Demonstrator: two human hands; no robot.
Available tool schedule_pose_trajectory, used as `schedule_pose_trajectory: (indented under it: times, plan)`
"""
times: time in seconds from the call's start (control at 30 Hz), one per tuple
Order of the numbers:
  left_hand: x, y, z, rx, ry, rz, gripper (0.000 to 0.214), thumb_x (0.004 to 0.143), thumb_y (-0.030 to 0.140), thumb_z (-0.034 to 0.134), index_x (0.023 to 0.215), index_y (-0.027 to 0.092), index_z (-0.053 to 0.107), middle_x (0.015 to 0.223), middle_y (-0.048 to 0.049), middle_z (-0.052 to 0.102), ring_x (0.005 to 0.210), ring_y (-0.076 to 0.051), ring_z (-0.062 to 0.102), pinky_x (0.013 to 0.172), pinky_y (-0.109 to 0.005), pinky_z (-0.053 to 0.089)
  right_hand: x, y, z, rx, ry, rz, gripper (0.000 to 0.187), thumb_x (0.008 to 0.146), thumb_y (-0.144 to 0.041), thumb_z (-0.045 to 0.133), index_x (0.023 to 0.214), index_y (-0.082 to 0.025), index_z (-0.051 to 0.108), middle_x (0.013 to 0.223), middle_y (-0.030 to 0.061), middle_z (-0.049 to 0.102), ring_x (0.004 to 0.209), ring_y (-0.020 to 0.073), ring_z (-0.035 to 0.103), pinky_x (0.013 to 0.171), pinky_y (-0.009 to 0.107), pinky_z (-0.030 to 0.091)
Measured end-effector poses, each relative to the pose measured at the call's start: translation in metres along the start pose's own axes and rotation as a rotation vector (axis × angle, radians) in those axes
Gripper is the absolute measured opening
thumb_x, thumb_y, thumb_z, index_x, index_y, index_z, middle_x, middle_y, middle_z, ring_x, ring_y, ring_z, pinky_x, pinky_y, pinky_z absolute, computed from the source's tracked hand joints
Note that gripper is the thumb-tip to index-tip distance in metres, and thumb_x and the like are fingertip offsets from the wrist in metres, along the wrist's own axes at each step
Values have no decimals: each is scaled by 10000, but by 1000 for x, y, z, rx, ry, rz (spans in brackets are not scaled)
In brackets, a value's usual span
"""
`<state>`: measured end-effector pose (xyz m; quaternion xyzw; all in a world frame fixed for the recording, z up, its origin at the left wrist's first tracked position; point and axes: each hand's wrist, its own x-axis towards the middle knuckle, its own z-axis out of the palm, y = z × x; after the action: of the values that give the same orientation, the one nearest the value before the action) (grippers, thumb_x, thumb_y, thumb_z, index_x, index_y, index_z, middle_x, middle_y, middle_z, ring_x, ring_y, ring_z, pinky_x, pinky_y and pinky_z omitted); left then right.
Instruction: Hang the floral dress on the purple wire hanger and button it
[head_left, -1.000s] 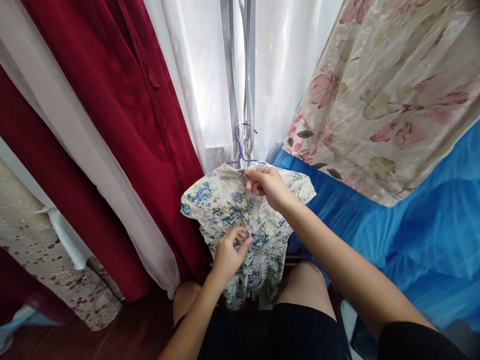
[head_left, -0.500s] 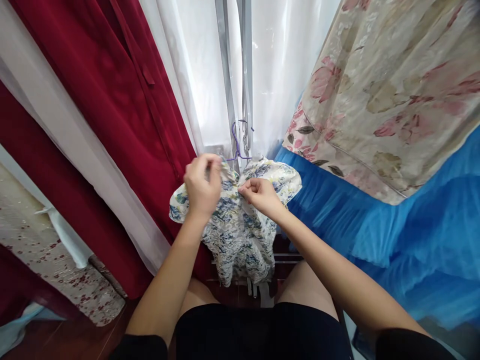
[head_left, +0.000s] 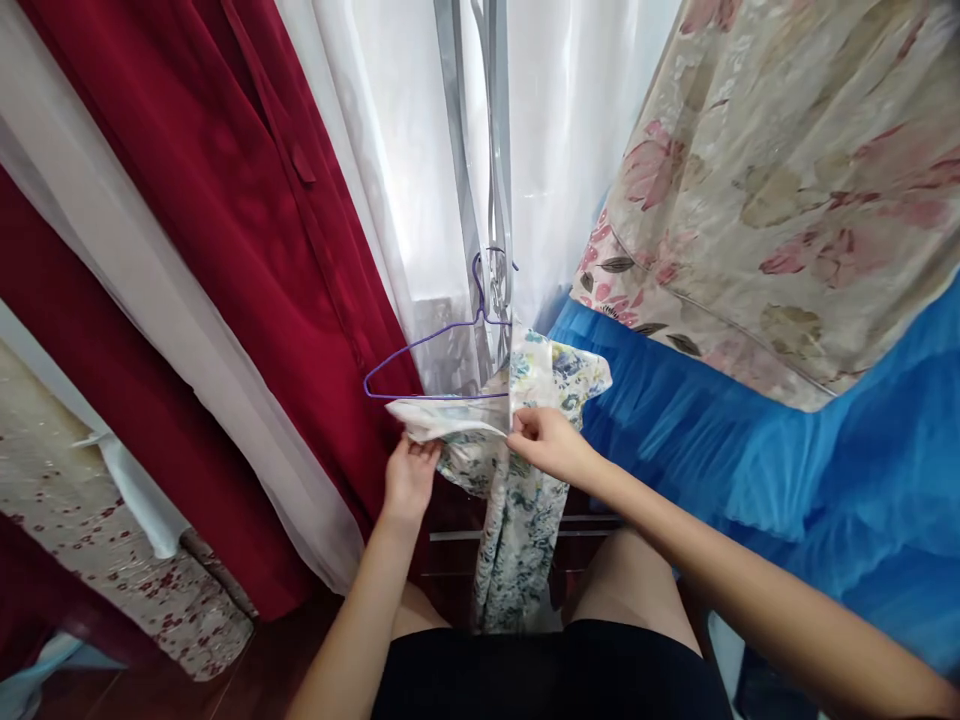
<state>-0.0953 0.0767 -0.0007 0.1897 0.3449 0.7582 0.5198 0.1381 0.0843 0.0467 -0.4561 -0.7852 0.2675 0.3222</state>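
Observation:
A white blouse with blue flowers [head_left: 525, 500] hangs half off a purple wire hanger [head_left: 431, 350], which hooks on a grey metal rail [head_left: 480, 150]. The hanger's left arm is bare; the blouse still covers its right shoulder. My left hand [head_left: 410, 472] grips the pulled-down left edge of the blouse just under the hanger's lower wire. My right hand [head_left: 551, 443] pinches the blouse near its middle opening. Both hands are closed on the cloth, about a hand's width apart.
A dark red garment [head_left: 247, 230] and white sheer cloth [head_left: 127, 260] hang at left. A beige garment with pink flowers [head_left: 787, 180] and blue tulle [head_left: 787, 450] hang at right. My knees and black shorts [head_left: 540, 670] are below. Dark wooden floor [head_left: 262, 660] lies at lower left.
The blouse's left shoulder has come off the hanger, baring the purple wire. My left hand dropped from the collar to below the hanger, pulling the cloth down; my right hand shifted slightly lower.

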Motion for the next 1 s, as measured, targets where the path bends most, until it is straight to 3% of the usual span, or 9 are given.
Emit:
schedule_pose_trajectory:
  times: [0.1,0.17,0.27,0.4,0.5,0.6,0.67,0.83,1.0]
  plan:
    - [-28,-17,17,264,-256,10,146,933,266,625,842,157,657,884,-63,683,852,-191,668,876,-350,532,-12,18,-8,-329,-173,3,149,739,-234,673,653,-203,556,632,25,629,608,174,533,570,289,324]
    - [-47,-18,33,574,-505,149,194,956,330,613,853,173,664,871,-42,665,857,-186,635,854,-315,510,-20,21,-11,-300,-242,-50,188,723,-278,751,855,-199,645,789,59,705,710,219,601,631,306,386]
    - [-71,-14,58,864,-710,364,248,1000,381,544,874,196,652,845,-32,639,847,-193,608,823,-307,492,-27,12,-9,52,-294,-157,335,757,-377,773,1013,-202,646,938,60,709,850,249,635,732,330,469]
    - [-81,-9,74,893,-729,488,294,962,404,613,1201,233,611,1021,-63,633,976,-216,617,952,-343,489,-34,-5,-8,541,-263,-44,252,873,-437,639,790,-199,630,797,16,668,816,213,617,798,341,502]
    - [-78,-10,68,878,-928,295,693,903,433,694,1504,267,392,1288,-106,598,1200,-258,586,1070,-380,455,-40,-10,-24,755,-181,104,215,830,-411,685,838,-198,656,802,13,692,812,206,633,804,341,517]
    - [-76,-17,49,945,-1174,-51,500,925,496,641,1340,221,604,1229,-90,678,1140,-280,636,978,-366,513,-45,-7,-59,805,-186,220,209,750,-359,741,846,-182,687,791,29,719,727,207,649,696,329,525]
    - [-76,-21,34,1076,-1177,-95,418,888,511,680,1142,180,716,1037,-59,730,968,-265,671,851,-332,532,-45,1,-90,720,-125,209,174,683,-293,766,792,-173,702,753,31,720,664,199,637,632,311,507]
    - [-69,-13,22,1237,-988,212,316,929,450,618,951,160,741,912,-32,712,861,-226,632,800,-296,481,-13,34,-149,481,175,82,123,625,-248,795,658,-176,700,618,8,654,552,161,555,540,290,430]
    - [-65,10,38,1239,-913,241,297,909,451,640,882,156,665,816,-8,628,771,-176,558,693,-260,423,56,42,-127,573,143,25,238,686,-352,834,820,-183,734,784,24,732,738,200,650,716,312,509]
